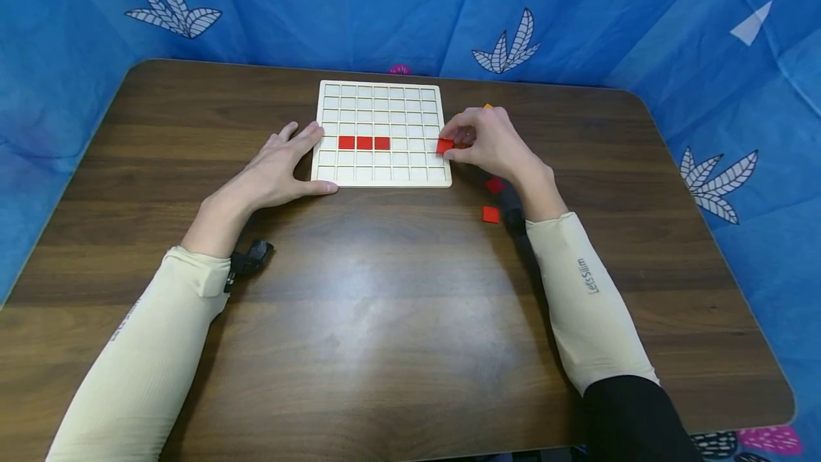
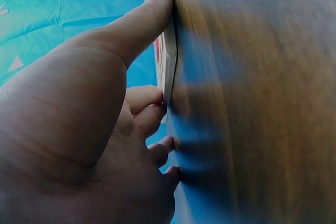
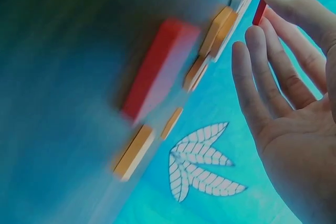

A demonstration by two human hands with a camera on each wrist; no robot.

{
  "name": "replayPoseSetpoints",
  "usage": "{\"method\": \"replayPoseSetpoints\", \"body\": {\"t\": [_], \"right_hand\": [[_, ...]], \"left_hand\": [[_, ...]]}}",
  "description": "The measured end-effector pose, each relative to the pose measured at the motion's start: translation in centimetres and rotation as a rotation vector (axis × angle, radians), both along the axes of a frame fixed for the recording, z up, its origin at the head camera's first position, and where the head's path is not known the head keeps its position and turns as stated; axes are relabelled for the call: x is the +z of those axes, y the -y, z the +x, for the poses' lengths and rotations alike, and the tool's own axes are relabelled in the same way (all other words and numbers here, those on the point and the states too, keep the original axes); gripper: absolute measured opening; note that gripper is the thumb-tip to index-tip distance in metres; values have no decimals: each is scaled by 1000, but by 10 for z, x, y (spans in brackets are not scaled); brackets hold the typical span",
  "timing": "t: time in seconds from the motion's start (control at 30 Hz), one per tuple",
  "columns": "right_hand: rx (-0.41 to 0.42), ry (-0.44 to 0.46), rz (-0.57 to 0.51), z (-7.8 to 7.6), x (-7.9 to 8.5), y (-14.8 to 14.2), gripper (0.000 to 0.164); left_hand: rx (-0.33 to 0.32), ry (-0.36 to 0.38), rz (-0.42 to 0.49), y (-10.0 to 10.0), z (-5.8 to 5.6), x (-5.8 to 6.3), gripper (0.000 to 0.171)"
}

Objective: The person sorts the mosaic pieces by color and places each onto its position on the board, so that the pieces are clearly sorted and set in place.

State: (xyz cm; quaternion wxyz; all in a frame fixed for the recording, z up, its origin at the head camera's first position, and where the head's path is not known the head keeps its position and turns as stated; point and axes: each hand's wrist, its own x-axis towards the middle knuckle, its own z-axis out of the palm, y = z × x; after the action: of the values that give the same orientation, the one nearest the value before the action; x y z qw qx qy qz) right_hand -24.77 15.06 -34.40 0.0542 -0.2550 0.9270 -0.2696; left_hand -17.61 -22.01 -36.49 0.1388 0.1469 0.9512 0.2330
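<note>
A white grid board (image 1: pixel 381 180) lies on the table, with three red square tiles (image 1: pixel 364 142) side by side in one row of cells. My left hand (image 1: pixel 266 173) is spread at the board's left side, forefinger at the left edge and thumb at the near left corner. Over the right edge of the board, my right hand (image 1: pixel 490 137) pinches another red tile (image 3: pixel 259 11) between thumb and fingertips. In the right wrist view its other fingers stretch out loosely.
Two loose red tiles lie right of the board, one a red tile (image 1: pixel 490 214) nearer the front. Several orange tiles (image 3: pixel 134 150) sit on the brown table (image 1: pixel 359 348), mostly hidden behind my right hand in the head view. Blue patterned cloth (image 1: pixel 385 6) hangs behind.
</note>
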Motion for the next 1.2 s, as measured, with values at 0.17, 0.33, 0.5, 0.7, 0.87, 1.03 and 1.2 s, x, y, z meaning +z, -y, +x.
{"method": "replayPoseSetpoints", "body": {"t": [0.17, 0.33, 0.5, 0.7, 0.87, 1.03, 1.2], "right_hand": [[7, 4, 8, -6, 2, 21, 30], [22, -6, -11, -10, 6, 42, 29], [39, -4, -32, -13, 7, 55, 24], [37, 36, 11, -14, 4, 62, 24], [29, 43, 35, -14, 1, 62, 23], [22, 43, 26, -15, -2, 63, 22], [13, 63, 7, -14, -5, 64, 20]], "left_hand": [[4, 7, 4, 0, 0, 1, 107], [2, 4, -3, 0, -1, 1, 107], [0, 11, -1, 0, 0, 1, 107], [8, 22, 1, -1, 1, 3, 107], [5, 26, 0, -1, 1, 4, 108], [4, 20, -4, -1, 1, 4, 107], [10, 27, -4, -1, 1, 2, 108]]}}
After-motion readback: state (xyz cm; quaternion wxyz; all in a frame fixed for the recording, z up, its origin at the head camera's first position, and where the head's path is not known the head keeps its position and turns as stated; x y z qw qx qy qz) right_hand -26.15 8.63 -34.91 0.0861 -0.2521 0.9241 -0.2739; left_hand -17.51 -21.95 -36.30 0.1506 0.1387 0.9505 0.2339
